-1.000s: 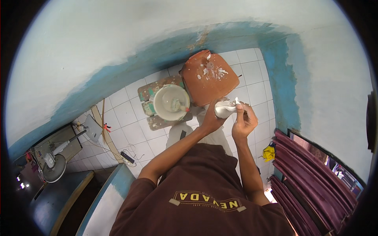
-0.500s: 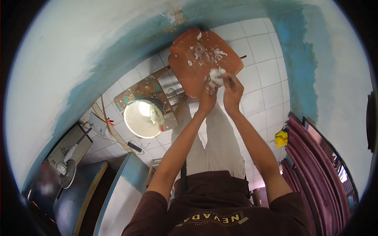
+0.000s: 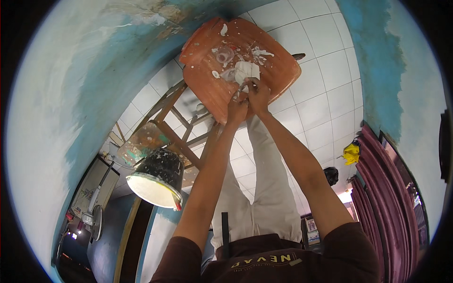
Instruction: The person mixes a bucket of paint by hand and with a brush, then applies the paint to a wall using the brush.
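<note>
White lump: one small white lump, a cloth or wad point(image 3: 247, 71), lies on the orange board's paint-splashed face, at about 12 o'clock from both hands; its material is hard to make out.
Right hand: right hand point(image 3: 258, 94) curled, fingertips pinching the lower edge of the white lump.
Left hand: left hand point(image 3: 237, 108) clenched just beside the right, at its 8 o'clock, touching the board; whether it grips the lump too cannot be told.
Board: one orange board point(image 3: 278, 70), smeared with white blobs, sits atop a wooden trestle point(image 3: 177, 127); its lower edge is hidden behind the hands.
Bucket: one black paint bucket point(image 3: 158, 181) with a white inside, at 7 o'clock from the hands, well apart, beside the trestle.
Hidden: the person's white trousers point(image 3: 264, 198) cover the floor under the arms.
Around: white tiled floor point(image 3: 330, 104); yellow rag point(image 3: 351, 153) at 4 o'clock; maroon curtain point(image 3: 387, 207) cut off at the right rim; standing fan point(image 3: 94, 221) at 8 o'clock, dim.
</note>
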A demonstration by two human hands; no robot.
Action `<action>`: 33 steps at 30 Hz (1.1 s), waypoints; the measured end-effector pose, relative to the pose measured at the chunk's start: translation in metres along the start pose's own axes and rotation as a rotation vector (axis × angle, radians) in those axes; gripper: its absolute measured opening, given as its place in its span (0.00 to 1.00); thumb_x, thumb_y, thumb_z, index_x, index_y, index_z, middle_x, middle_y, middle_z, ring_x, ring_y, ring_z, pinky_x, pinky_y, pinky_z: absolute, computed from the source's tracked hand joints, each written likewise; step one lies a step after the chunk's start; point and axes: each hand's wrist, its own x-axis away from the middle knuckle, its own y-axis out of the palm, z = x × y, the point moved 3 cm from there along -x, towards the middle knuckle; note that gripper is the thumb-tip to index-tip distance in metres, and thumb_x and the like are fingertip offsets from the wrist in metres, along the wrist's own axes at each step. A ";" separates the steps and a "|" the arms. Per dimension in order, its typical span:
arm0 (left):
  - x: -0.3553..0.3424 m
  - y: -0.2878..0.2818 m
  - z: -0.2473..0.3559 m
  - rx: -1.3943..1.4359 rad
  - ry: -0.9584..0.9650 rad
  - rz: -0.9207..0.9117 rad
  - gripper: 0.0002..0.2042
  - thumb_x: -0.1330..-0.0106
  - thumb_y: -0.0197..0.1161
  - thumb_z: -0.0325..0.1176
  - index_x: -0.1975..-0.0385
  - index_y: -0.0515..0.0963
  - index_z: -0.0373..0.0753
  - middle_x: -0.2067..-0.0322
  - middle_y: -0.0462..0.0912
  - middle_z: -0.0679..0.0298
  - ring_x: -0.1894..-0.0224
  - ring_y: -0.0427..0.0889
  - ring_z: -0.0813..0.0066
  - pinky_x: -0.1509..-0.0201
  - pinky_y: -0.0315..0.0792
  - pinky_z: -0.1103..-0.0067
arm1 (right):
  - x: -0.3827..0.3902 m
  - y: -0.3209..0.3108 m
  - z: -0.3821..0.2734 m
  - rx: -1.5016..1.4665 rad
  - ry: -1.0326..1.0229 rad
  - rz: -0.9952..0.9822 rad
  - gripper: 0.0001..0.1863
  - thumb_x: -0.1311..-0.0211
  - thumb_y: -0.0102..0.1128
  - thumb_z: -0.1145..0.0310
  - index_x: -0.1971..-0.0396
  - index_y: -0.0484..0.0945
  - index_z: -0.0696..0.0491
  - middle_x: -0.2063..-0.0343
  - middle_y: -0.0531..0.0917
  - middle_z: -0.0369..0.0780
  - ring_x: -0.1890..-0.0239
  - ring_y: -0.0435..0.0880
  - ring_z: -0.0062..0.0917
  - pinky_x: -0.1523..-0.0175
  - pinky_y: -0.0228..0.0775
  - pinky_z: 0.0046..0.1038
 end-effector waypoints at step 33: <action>0.068 -0.006 0.011 0.199 -0.170 0.059 0.25 0.28 0.55 0.25 0.31 0.64 0.42 0.40 0.74 0.59 0.56 0.80 0.78 0.53 0.77 0.79 | 0.074 -0.073 0.042 0.507 -0.153 0.023 0.19 0.40 0.55 0.78 0.47 0.72 0.57 0.54 0.75 0.51 0.49 0.76 0.50 0.46 0.70 0.47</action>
